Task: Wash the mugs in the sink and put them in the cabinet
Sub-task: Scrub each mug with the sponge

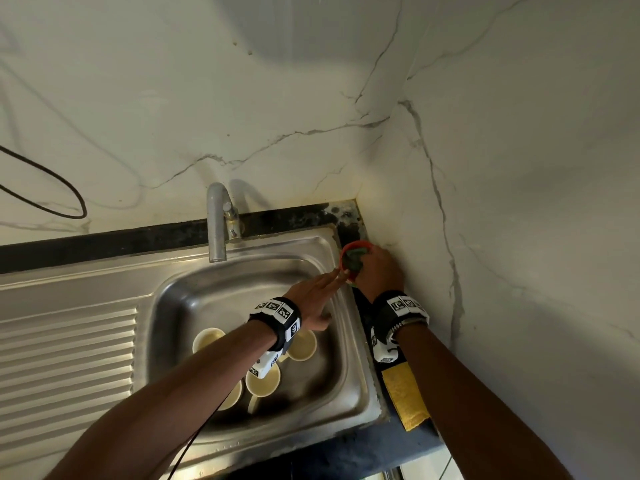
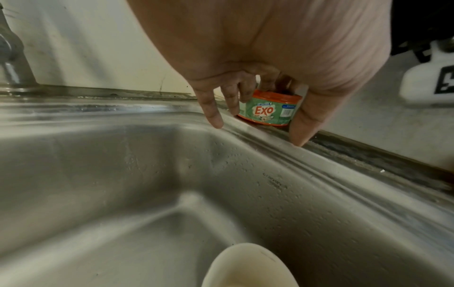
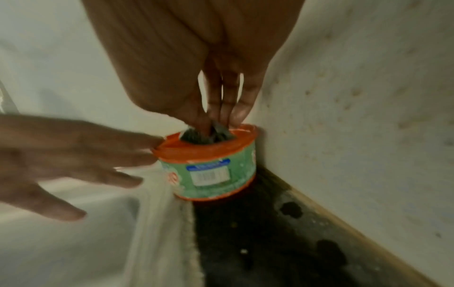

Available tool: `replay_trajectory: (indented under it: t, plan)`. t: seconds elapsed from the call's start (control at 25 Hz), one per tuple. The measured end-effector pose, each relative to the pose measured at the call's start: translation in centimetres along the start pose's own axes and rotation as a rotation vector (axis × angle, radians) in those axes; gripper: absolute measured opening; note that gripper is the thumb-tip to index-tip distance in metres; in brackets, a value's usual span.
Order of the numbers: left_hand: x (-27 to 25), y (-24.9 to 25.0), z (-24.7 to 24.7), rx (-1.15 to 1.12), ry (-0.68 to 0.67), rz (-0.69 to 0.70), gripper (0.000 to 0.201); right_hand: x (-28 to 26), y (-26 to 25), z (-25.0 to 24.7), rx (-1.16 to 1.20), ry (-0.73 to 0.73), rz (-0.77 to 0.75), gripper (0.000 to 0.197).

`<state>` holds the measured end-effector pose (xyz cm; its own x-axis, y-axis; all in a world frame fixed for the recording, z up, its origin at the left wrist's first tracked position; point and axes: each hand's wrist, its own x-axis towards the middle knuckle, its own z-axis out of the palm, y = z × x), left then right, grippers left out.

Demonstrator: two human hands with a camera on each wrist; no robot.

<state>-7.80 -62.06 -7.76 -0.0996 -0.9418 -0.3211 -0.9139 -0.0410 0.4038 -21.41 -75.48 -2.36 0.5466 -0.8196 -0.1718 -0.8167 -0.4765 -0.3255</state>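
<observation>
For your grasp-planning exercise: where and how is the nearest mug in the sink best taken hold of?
Grip the cream mug by its handle, which sticks out toward the person, coming from the near side. It stands upright, mouth up, with other mugs crowding its remaining sides.

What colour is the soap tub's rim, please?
Orange, on the soap tub; clearest in the right wrist view.

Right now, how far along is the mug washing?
Barely begun. Nothing looks washed: four mugs sit in the sink, the tap dry. In hand: the right hand pinches a scrubber inside the soap tub, left hand steadying its rim. Washing and shelving remain.
</observation>
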Motion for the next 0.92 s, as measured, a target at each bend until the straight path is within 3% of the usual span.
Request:
replay_trajectory:
  t: [0.08,0.16,0.24,0.36,0.44,0.52,0.6,0.68,0.92]
  plan:
    - [-0.3,0.2,-0.1,0.014,-0.007,0.014,0.121,-1.8,-0.7,-0.6,0.038,0.119,0.032,0.037]
    - [-0.8,0.6,-0.4,-0.024,-0.011,0.002,0.121,-3.6,-1.6,-1.1,0.23,0.255,0.072,0.035]
    - [-2.1,0.4,-0.4,-0.106,0.032,-0.061,0.115,-5.1,-3.1,-0.2,0.417,0.294,0.074,0.03]
    - [-6.3,-2.9,1.2,-0.114,0.035,-0.245,0.09,-7.8,-5.7,2.8,0.665,0.161,0.202,0.026]
    - [-10.5,-6.4,3.3,-0.059,-0.073,-0.453,0.083,-9.4,-7.5,5.0,0.748,0.016,0.258,0.027]
    - [-14.7,-9.8,5.3,-0.061,-0.207,-0.714,0.092,-10.3,-8.7,8.2,0.823,-0.165,0.34,0.019]
    - [-17.6,-11.4,6.7,-0.159,-0.275,-0.889,0.113,-11.0,-9.9,11.4,0.891,-0.317,0.445,0.017]
    - [-18.2,-11.3,7.4,-0.232,-0.256,-0.933,0.122,-11.5,-10.7,14.0,0.92,-0.394,0.489,0.014]
    - [-16.1,-10.8,9.4,-0.265,-0.128,-1.053,0.106,-12.7,-12.5,14.5,1.077,-0.425,0.609,0.015]
